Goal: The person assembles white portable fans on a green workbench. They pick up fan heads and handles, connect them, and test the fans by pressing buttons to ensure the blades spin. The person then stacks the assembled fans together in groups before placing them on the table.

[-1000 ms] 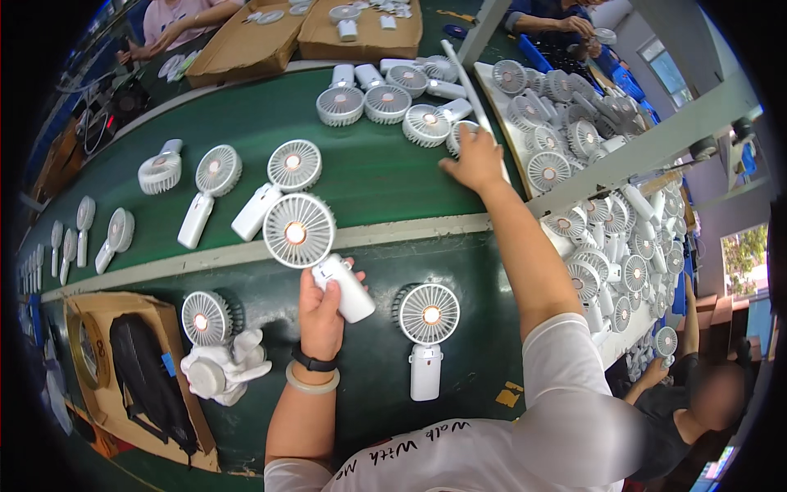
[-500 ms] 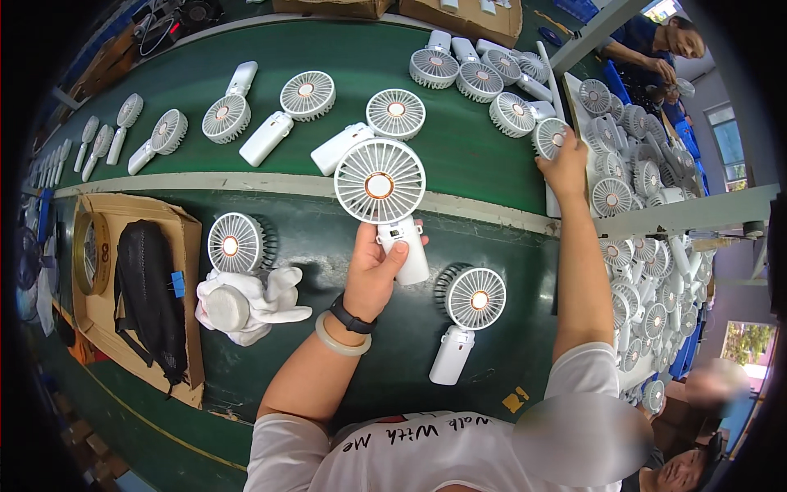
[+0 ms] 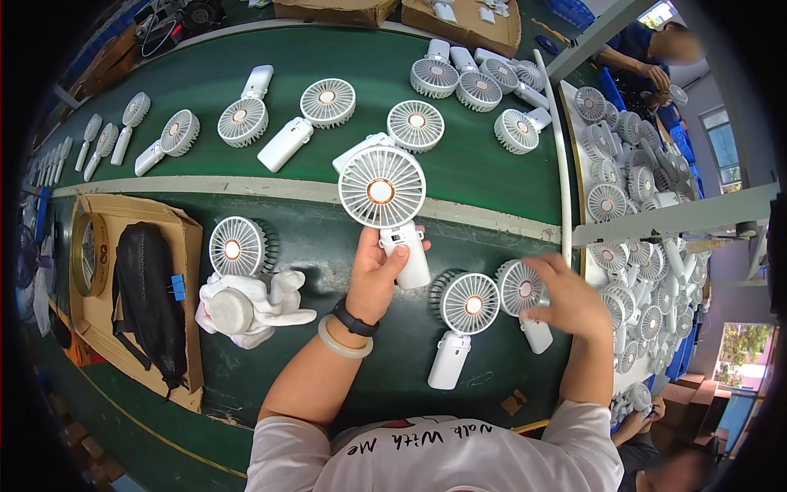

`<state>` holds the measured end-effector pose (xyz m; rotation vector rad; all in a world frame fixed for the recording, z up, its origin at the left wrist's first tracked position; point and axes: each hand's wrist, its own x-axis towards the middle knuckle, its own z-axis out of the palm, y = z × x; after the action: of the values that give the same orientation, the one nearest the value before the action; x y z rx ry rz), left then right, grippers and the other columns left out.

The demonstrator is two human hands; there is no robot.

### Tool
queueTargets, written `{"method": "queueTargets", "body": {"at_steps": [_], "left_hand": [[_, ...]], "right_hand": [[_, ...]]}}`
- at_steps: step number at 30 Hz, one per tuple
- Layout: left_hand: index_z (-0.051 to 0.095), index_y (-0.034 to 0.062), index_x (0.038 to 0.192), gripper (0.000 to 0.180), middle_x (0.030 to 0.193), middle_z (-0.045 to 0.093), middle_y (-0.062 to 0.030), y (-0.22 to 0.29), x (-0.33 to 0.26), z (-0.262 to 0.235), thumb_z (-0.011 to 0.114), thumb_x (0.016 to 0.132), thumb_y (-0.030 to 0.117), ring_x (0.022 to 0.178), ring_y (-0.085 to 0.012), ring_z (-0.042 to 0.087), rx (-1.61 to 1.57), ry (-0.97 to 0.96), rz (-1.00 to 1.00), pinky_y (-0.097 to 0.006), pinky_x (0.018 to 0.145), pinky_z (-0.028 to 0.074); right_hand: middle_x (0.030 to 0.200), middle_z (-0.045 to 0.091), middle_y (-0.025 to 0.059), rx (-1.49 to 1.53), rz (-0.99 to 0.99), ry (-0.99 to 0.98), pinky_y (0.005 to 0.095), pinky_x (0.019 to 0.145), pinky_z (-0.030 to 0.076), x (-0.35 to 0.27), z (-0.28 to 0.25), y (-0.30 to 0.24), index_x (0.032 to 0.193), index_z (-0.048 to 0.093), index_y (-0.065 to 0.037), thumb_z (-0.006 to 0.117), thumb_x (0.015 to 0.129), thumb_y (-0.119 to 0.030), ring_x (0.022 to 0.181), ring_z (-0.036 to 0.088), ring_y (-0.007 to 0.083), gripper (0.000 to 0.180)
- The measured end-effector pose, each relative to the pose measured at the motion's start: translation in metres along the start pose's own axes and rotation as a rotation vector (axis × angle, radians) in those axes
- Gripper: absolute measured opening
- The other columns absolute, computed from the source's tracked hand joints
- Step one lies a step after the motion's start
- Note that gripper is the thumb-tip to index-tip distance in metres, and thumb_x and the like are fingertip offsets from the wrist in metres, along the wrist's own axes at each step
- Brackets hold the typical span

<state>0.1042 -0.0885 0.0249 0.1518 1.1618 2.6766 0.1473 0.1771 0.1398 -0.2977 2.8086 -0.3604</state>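
Note:
My left hand (image 3: 379,266) is closed round the white handle of a handheld fan (image 3: 382,188), thumb on its front and round grille facing me. At the right, my right hand (image 3: 570,299) grips a second white handheld fan (image 3: 520,287) by its head, fingers slightly blurred. That fan's handle points down to the tabletop. Just left of it, another handheld fan (image 3: 470,304) lies on the green table, handle toward me. One more fan (image 3: 237,247) rests at the left beside a bundle of white cloth, possibly gloves (image 3: 258,307), with a round white piece on it.
Beyond the pale ledge (image 3: 246,187), a green conveyor belt (image 3: 188,82) carries several fans. A cardboard tray (image 3: 193,287) with a black pouch (image 3: 147,295) and a tape roll stands left. Fans crowd the surface at right, behind a metal post (image 3: 607,37). Other people work at right.
My right hand has brought a fan from the belt's right end toward me, onto the near table. Belt fans have shifted right. My left hand keeps its fan nearly in place.

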Motion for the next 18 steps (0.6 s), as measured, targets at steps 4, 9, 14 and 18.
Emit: {"method": "queueTargets", "body": {"at_steps": [4,9,14,18], "left_hand": [[0.031,0.0035,0.13,0.045,0.119,0.052,-0.0151,0.0,0.002,0.003,0.051,0.09,0.007,0.105,-0.0227,0.055,-0.008,0.004,0.012,-0.036,0.091,0.045],[0.03,0.0043,0.13,0.047,0.119,0.051,-0.0145,-0.003,0.002,0.002,0.053,0.089,0.007,0.103,-0.0218,0.056,-0.004,0.022,-0.004,-0.036,0.09,0.046],[0.031,0.0091,0.128,0.052,0.115,0.052,-0.0129,-0.001,0.0,-0.004,0.057,0.084,0.0,0.098,-0.0208,0.057,0.049,0.076,0.0,-0.035,0.081,0.051],[0.029,0.0153,0.125,0.058,0.108,0.053,-0.0109,0.002,0.0,0.01,0.06,0.08,-0.003,0.09,-0.0208,0.059,-0.027,0.054,-0.047,-0.031,0.063,0.054]], "right_hand": [[0.114,0.052,0.0171,0.307,-0.163,0.187,0.0384,0.085,0.045,0.101,0.001,-0.019,0.121,0.051,-0.007,0.064,0.08,-0.018,0.102,0.054,0.034,0.044],[0.111,0.048,0.0211,0.126,-0.24,0.247,0.0384,0.082,0.048,0.22,0.041,-0.064,0.121,0.051,-0.011,0.057,0.084,-0.025,0.094,0.058,0.0326,0.04],[0.114,0.041,0.0199,-0.064,-0.092,0.197,0.0421,0.083,0.049,0.219,0.044,-0.087,0.115,0.05,-0.009,0.065,0.076,-0.027,0.101,0.054,0.0366,0.045],[0.11,0.05,0.019,0.008,0.008,0.292,0.0403,0.083,0.049,0.206,0.045,-0.013,0.117,0.046,-0.003,0.063,0.08,-0.023,0.102,0.054,0.0325,0.045]]}}
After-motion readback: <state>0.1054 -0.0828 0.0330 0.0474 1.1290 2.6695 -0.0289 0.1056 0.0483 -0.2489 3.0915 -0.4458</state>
